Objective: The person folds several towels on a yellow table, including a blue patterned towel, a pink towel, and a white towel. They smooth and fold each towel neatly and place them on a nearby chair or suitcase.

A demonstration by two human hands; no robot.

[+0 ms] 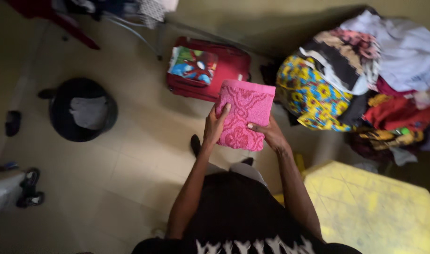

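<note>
A folded pink towel (246, 110) with a woven pattern is held up in front of me over the tiled floor. My left hand (215, 124) grips its left edge, thumb on the front. My right hand (270, 134) holds its lower right side from beneath, thumb on the front near the bottom. Both hands are closed on the towel. Below the towel I see my dark garment with a white pattern along its bottom edge.
A red suitcase (233, 63) lies on the floor with a colourful folded cloth (193, 64) on it. A big heap of mixed clothes (365, 70) fills the right. A yellow table (374, 211) stands at lower right. A black bucket (59, 113) holding grey cloth is at left.
</note>
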